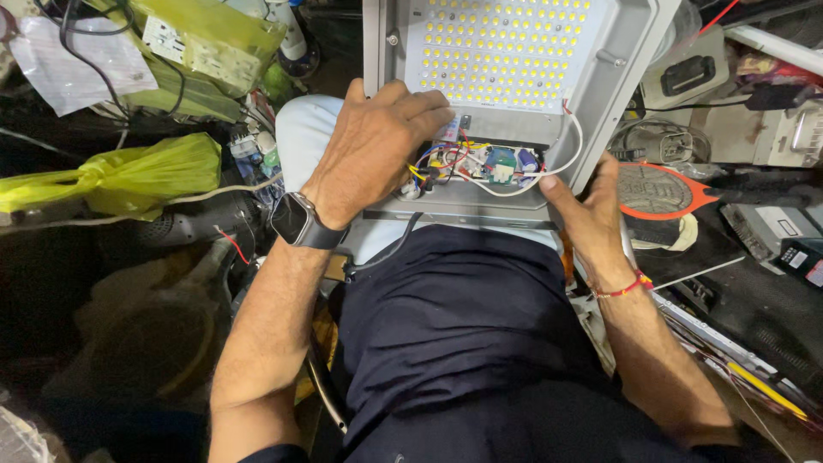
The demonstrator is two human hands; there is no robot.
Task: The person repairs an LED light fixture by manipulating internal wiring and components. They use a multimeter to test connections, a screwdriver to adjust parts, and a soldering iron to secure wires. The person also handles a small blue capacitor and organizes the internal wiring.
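Observation:
A grey metal lamp housing [390, 51] rests on my lap, its white panel [501, 51] covered with several rows of small yellow light dots. Below the panel an open compartment shows a tangle of coloured wires [467, 163] and small parts. My left hand [377, 146], with a dark watch [300, 221] on the wrist, lies flat on the housing's left side, fingertips at the panel's lower edge. My right hand [591, 214], a red thread [624, 289] on its wrist, grips the lower right corner, thumb by a white cable [561, 159].
Yellow plastic bags [120, 176] and loose cables crowd the left. An orange-framed racket-shaped swatter [660, 193] lies to the right beside grey boxes [771, 227] and other clutter. A black cable [386, 253] hangs from the housing over my dark shirt.

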